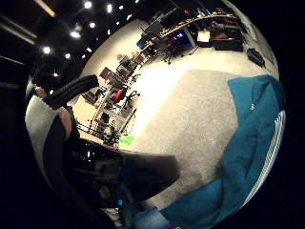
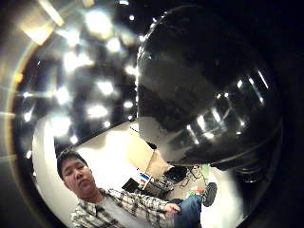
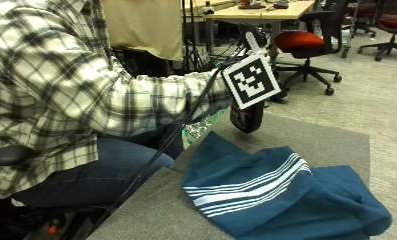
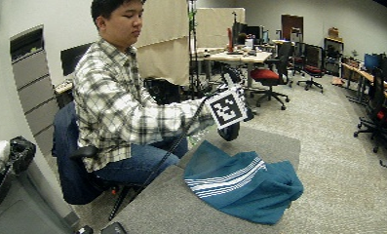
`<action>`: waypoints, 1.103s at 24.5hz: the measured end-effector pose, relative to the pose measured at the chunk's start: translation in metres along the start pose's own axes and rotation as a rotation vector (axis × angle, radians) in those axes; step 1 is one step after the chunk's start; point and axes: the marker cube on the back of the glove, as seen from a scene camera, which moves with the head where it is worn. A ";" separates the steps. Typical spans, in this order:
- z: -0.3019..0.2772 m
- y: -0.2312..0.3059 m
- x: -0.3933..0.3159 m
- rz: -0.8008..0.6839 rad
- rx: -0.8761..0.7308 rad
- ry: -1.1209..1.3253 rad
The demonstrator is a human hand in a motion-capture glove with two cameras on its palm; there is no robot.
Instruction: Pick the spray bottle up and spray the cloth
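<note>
Bottle aloft — cloth waiting below

The gloved right hand [image 3: 241, 75] is mostly hidden behind the marker, so its fingers cannot be told, yet the dark spray bottle [image 3: 246, 119] hangs upright from it, clear of the bench [image 3: 318, 137]. The blue striped cloth [image 3: 271, 192] lies crumpled on the bench below and just forward of that hand — the bottle's long axis stands near vertical, so spraying likely calls for aiming its nozzle down at the cloth.
</note>
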 end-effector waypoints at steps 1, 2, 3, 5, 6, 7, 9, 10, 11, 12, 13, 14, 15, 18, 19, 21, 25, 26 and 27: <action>0.005 0.001 0.002 -0.001 -0.011 0.002; 0.009 0.001 0.004 -0.001 -0.018 0.001; 0.012 0.000 0.006 0.000 -0.020 -0.004; 0.018 -0.001 0.007 0.002 -0.023 -0.017; 0.020 -0.001 0.008 0.003 -0.027 -0.022; 0.022 -0.001 0.009 0.005 -0.030 -0.025; 0.025 -0.001 0.013 0.008 -0.030 -0.021; 0.027 0.000 0.015 0.008 -0.032 -0.014; 0.029 0.002 0.017 0.009 -0.038 -0.005; 0.030 0.004 0.019 0.009 -0.047 0.002; 0.031 0.006 0.021 0.009 -0.055 0.007; 0.033 0.007 0.022 0.007 -0.057 0.009; 0.034 0.007 0.023 0.005 -0.053 0.012; 0.037 0.007 0.027 -0.010 -0.051 0.035; 0.038 0.008 0.027 -0.016 -0.060 0.044; 0.038 0.012 0.027 -0.025 -0.082 0.047; 0.037 0.015 0.026 -0.027 -0.099 0.035; 0.037 0.015 0.027 -0.027 -0.095 0.036; 0.037 0.014 0.027 -0.028 -0.091 0.034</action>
